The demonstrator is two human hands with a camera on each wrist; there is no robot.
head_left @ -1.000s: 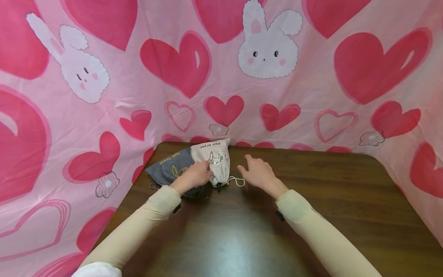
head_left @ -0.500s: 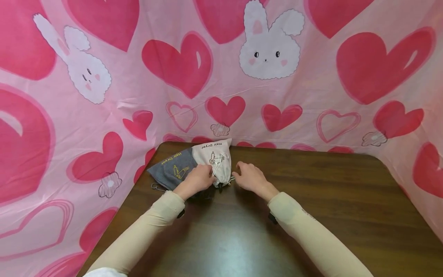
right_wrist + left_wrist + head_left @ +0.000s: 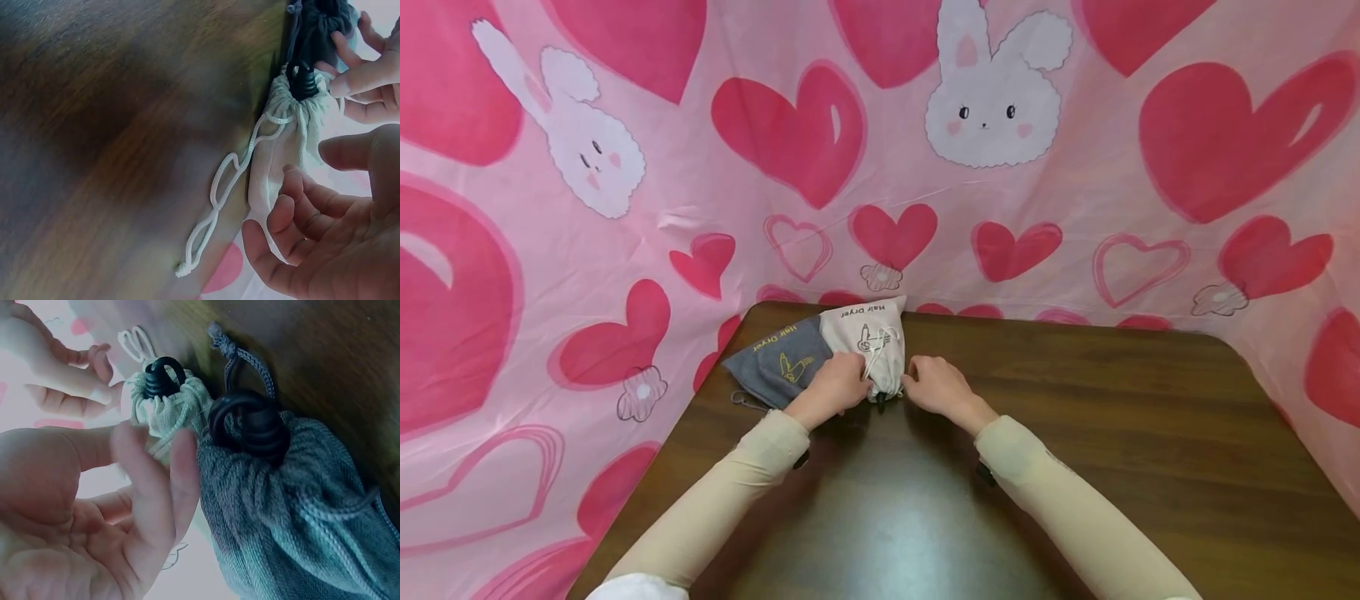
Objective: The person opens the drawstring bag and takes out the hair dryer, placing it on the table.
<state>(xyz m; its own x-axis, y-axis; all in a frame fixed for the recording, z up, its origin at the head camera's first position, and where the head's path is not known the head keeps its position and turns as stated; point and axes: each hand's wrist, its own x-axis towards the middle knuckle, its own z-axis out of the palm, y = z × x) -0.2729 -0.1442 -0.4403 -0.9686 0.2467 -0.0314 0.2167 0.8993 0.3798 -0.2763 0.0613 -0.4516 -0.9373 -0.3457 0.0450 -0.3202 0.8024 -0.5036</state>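
A white drawstring bag (image 3: 850, 329) printed "Hair Dryer" lies on the table beside a grey drawstring bag (image 3: 771, 362) with yellow print. Out of each gathered mouth sticks a black ribbed piece with a loop (image 3: 164, 378). My left hand (image 3: 833, 385) is at the left side of the white bag's mouth, thumb at its rim, fingers loosely bent between the bags. My right hand (image 3: 942, 387) is at the white bag's right side, its fingers loosely curved, with nothing between them in the right wrist view. The white cord (image 3: 215, 200) trails from the bag over the table.
The dark wooden table (image 3: 1112, 433) reaches out to the right and toward me. A pink curtain with hearts and rabbits (image 3: 895, 167) hangs behind and at both sides. The grey bag's knotted cord (image 3: 250, 359) loops out near its mouth.
My right hand has come left and closer to the white bag, reaching its side. My left hand has shifted slightly right along the bag's mouth. The bags lie where they were.
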